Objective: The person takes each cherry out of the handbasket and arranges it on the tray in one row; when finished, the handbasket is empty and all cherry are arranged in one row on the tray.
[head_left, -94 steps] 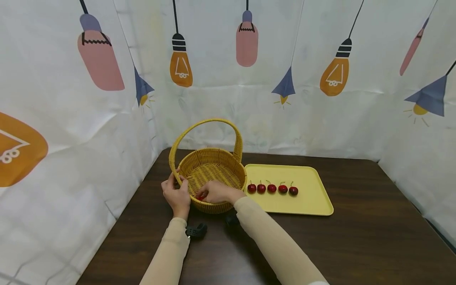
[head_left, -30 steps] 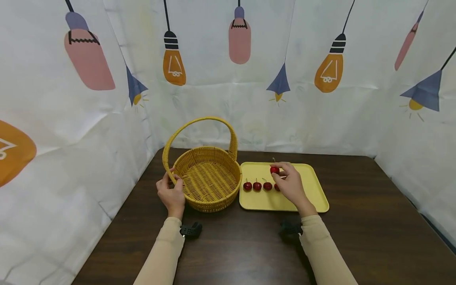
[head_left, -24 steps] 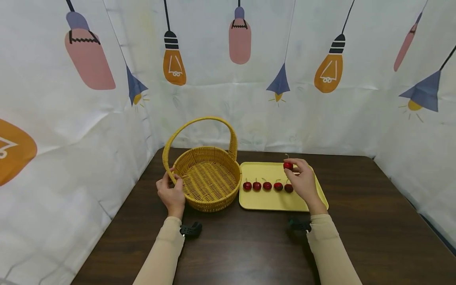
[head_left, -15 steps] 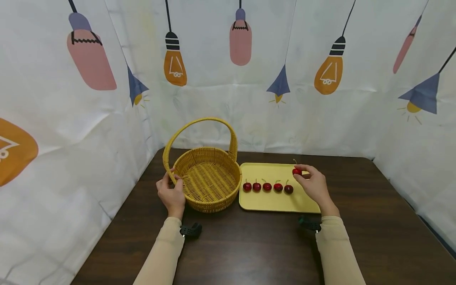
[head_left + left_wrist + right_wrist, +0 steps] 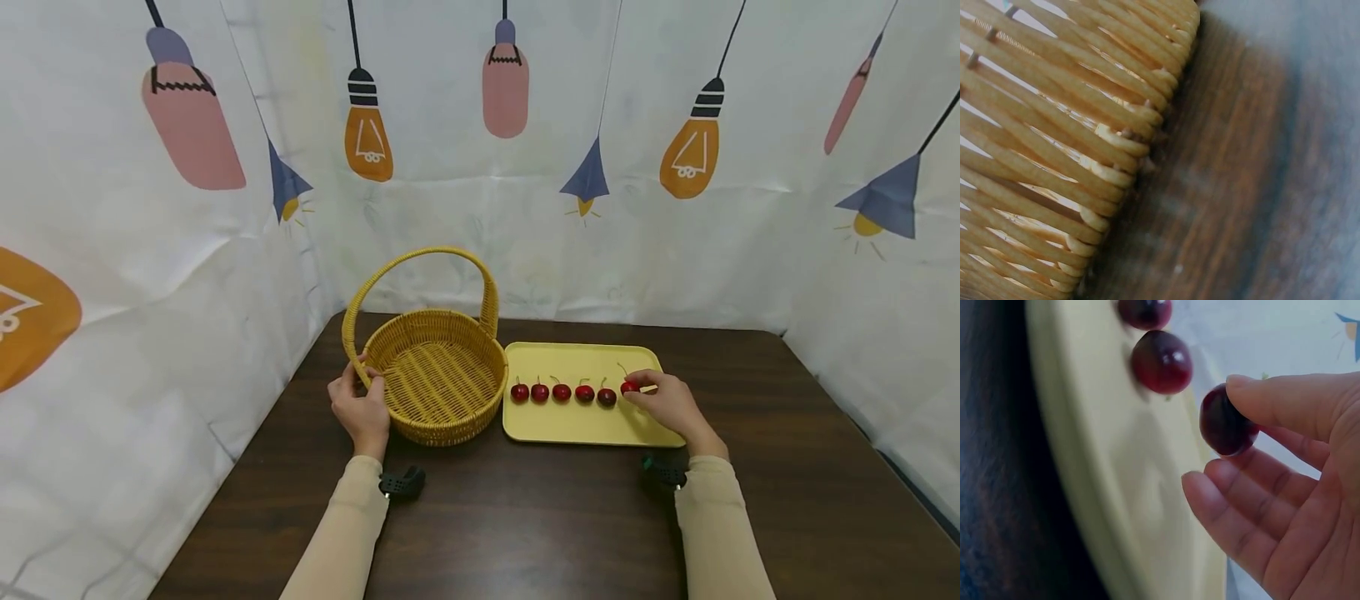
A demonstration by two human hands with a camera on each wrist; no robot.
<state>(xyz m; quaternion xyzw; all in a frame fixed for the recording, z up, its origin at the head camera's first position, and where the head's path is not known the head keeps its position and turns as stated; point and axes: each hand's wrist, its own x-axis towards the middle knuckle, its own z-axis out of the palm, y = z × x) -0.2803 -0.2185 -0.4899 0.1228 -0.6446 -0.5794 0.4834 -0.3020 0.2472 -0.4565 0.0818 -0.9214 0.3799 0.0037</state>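
Note:
A yellow wicker basket (image 5: pixel 438 433) with a tall arched handle stands at the table's left; its woven floor shows bare. My left hand (image 5: pixel 363 410) grips the basket's left side where the handle meets the rim. In the left wrist view only the basket's weave (image 5: pixel 1054 144) and the table show, the fingers being hidden. With thumb and fingers my right hand (image 5: pixel 672 405) pinches a dark red cherry (image 5: pixel 1227 422), stem up, close over the right part of the yellow tray (image 5: pixel 577 427). Left of it, several stemmed cherries (image 5: pixel 561 392) lie in a row along the tray.
The dark brown wooden table (image 5: pixel 525 517) carries the basket and tray side by side, their edges close together. A white cloth (image 5: pixel 465 208) printed with lamps hangs behind and at both sides. Dark straps (image 5: pixel 403 483) sit at both wrists.
My right hand has gone from inside the basket to the tray, carrying a cherry rightward above the row, then lowering it at the row's right end. The left hand stays on the basket.

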